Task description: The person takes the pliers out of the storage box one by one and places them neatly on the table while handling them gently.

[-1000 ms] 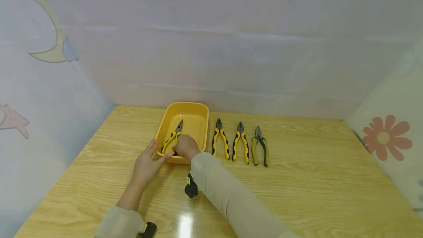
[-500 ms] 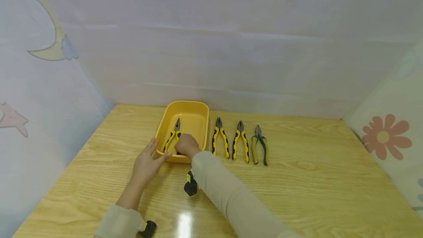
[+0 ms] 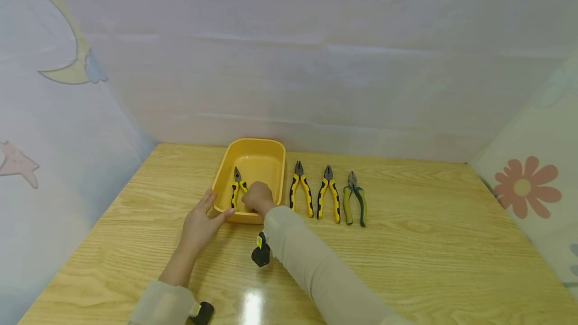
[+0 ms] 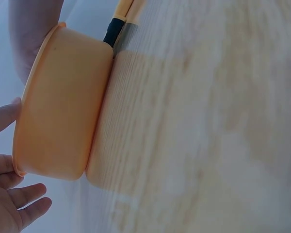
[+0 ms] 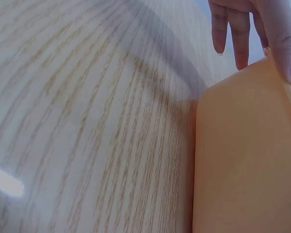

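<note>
A yellow rectangular tub [image 3: 266, 162] stands at the table's back left. Inside, yellow-and-black long-nose pliers [image 3: 237, 177] lie with their grey nose toward the back and their handles spread. My right hand [image 3: 259, 197] reaches over the tub's front rim and holds the right handle; its fingertips are hidden. My left hand [image 3: 200, 227] rests on the tub's front left corner, thumb on the front rim, other fingers spread along the left side. In the left wrist view the left hand's [image 4: 12, 199] fingers are loosely extended by the rim. The right wrist view shows the tub's [image 5: 242, 155] outer wall.
Right of the tub, two yellow-and-black pliers [image 3: 301, 189] [image 3: 328, 194] and one green-handled pair [image 3: 355, 199] lie in a row, noses toward the back. The wooden table [image 3: 429, 245] ends at a pale cloth backdrop [image 3: 316, 89], with side cloths at left and right.
The long-nose pliers in the tub have turned, their nose swinging from the right toward the left. My right hand has shifted slightly right with the handle. The left hand has stayed put.
</note>
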The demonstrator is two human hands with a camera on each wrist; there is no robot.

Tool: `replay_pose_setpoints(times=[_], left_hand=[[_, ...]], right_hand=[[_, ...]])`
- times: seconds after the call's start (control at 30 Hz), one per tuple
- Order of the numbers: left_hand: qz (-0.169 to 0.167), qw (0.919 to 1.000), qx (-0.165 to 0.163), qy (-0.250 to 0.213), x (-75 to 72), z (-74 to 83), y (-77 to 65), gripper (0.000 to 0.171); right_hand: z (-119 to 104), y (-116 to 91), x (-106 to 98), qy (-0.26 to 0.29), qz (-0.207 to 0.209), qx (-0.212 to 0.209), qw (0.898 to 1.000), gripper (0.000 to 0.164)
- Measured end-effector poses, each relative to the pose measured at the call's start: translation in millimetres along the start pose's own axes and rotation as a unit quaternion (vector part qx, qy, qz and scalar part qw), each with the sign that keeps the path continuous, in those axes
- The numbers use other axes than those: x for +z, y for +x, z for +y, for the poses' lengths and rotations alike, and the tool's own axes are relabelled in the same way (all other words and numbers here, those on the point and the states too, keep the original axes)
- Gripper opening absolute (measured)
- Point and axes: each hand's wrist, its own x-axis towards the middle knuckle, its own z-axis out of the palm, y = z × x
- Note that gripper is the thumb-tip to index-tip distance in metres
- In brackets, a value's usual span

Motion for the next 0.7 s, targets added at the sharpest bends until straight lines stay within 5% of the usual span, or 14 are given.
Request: replay_pose_setpoints(times=[0.23,0.4,0.7], left_hand=[[0.004,1.0000,0.006,-0.002,1.1,0.4,0.2,0.077],[0.005,0.9999,0.009,-0.003,1.3,0.2,-0.1,0.078],[-0.003,1.0000,0.004,-0.009,-0.3,-0.4,-0.5,0.082]], right_hand=[[5.0,4.6,0.4,0.086,0.023,0.017,0.996,0.012],[3.6,3.2,-1.4,0.134,0.025,0.037,0.990,0.011],[-2.9,2.1,-5.4,0.249,0.013,0.108,0.962,0.011]])
